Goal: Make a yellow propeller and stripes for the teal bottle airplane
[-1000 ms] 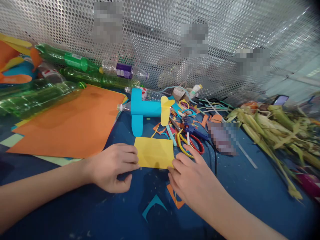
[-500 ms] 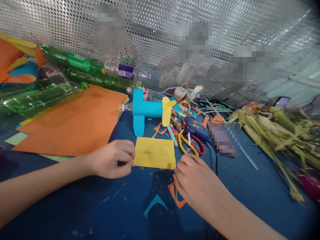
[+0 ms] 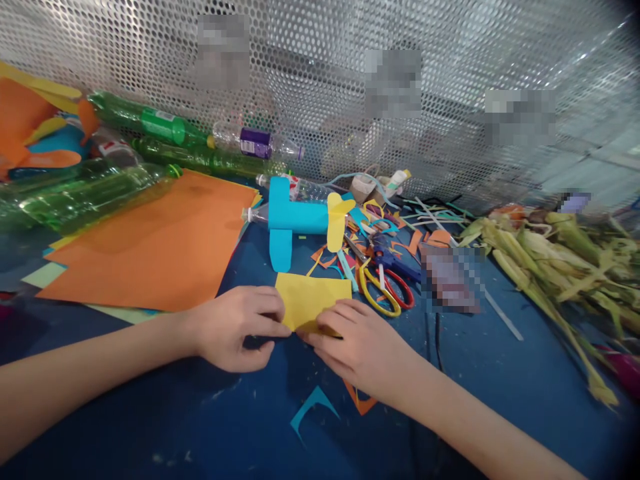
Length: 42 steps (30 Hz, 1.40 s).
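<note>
A yellow paper rectangle [image 3: 313,297] lies on the blue table [image 3: 200,413] just in front of me. My left hand [image 3: 240,327] pinches its near left edge with closed fingers. Pressed on the near right part of the sheet, my right hand [image 3: 353,343] has its fingers closed over the paper, which bends up under them. Behind the sheet lies a plastic bottle plane [image 3: 300,217] wrapped in cyan paper, with a yellow tail piece.
A big orange sheet [image 3: 150,243] covers the left. Green bottles [image 3: 85,193] lie along the perforated metal wall [image 3: 320,87]. Scissors [image 3: 383,293] and paper scraps sit right of the plane; corn husks [image 3: 550,253] fill the right. Cyan scrap [image 3: 313,407] lies near me.
My right hand has slid left onto the yellow paper, and the sheet's near right corner now lifts and folds under it. The left hand keeps its grip on the left edge.
</note>
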Available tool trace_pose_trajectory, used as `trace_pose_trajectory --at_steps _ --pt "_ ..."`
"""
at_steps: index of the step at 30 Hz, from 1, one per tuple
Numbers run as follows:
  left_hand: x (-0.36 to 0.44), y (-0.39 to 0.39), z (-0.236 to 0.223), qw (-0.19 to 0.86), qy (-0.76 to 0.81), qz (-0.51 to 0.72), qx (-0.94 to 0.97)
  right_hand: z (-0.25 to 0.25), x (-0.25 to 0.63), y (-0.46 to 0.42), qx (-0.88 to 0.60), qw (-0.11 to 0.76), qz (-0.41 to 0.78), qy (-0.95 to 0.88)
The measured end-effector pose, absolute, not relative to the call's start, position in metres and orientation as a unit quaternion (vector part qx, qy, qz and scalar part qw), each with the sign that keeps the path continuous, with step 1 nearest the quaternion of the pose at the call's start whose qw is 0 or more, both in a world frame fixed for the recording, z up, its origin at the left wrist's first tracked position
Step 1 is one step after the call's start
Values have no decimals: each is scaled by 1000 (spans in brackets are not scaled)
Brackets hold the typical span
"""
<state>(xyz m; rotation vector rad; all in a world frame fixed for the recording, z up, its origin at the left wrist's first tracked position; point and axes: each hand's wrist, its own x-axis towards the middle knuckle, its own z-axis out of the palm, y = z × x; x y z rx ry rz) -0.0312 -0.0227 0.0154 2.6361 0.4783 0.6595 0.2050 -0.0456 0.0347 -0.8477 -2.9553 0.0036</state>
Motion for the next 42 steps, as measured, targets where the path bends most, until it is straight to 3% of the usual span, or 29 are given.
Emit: trace_pose_trajectory --at_steps 22,39,42 --pt "-39 -13 23 262 145 275 913 65 230 -49 -424 -96 10 -900" --pt "-39 -14 22 272 147 263 914 71 239 -48 -411 -87 24 -907" --pt "-39 -14 21 277 150 268 910 69 235 -43 -410 -23 23 -912"
